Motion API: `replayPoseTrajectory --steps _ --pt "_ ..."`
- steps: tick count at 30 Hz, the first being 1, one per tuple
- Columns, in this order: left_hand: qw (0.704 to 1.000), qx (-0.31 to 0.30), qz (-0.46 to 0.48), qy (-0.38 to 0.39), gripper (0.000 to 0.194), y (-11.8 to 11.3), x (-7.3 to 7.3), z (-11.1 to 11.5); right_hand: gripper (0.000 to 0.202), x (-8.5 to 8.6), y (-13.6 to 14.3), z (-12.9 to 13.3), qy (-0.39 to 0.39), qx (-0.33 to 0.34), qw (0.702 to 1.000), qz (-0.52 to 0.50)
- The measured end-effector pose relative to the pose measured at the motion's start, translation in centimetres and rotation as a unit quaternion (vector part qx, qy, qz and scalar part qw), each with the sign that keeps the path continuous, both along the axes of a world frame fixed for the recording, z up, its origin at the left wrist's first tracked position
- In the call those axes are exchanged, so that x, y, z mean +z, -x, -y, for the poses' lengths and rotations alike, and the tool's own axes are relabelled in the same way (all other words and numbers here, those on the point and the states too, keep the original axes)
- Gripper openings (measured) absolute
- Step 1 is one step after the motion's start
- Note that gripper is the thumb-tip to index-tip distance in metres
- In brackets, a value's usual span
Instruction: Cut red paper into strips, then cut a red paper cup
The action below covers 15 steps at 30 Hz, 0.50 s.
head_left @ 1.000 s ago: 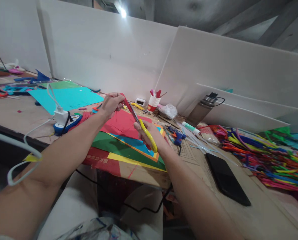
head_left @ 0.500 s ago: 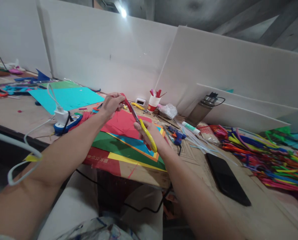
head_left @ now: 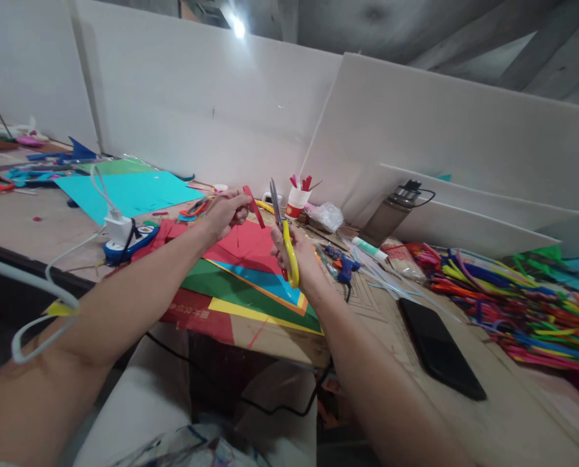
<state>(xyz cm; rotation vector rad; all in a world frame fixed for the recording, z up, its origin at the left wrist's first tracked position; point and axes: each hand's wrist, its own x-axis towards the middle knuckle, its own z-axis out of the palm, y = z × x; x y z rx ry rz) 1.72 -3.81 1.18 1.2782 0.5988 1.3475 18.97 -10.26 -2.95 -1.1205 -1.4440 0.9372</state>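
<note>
Between the fingertips of my left hand (head_left: 228, 214) is a narrow red paper strip (head_left: 255, 207), held up above the sheets. My right hand (head_left: 294, 251) grips yellow-handled scissors (head_left: 289, 250) by the handles, blades pointing up and apart from the strip. Under both hands lies red paper (head_left: 243, 250) on top of blue (head_left: 279, 285), orange and green sheets (head_left: 206, 277). A yellow sheet (head_left: 235, 310) sticks out at the bottom of the stack.
To the right lie a black phone (head_left: 439, 347), a blue glue gun (head_left: 346, 267) and many coloured pipe cleaners (head_left: 527, 305). Behind stand a paper cup (head_left: 297, 200) and a bottle (head_left: 391, 211). A power strip (head_left: 129, 243) and cyan sheet (head_left: 128, 191) are left.
The scissors have come away from the red strip and turned more upright. My left hand has shifted slightly right and down, still holding the strip.
</note>
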Motion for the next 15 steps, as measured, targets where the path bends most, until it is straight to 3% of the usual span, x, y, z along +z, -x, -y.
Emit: replayPoseTrajectory --steps 9,15 --pt "0.996 -0.083 -0.017 0.030 0.023 -1.7 -1.0 1.2 0.050 0.6 -0.1 0.1 -0.074 0.005 0.991 -0.115" --pt "0.991 -0.119 -0.005 0.057 0.021 -2.1 -1.7 1.3 0.049 0.3 -0.3 0.2 -0.052 0.007 0.990 -0.132"
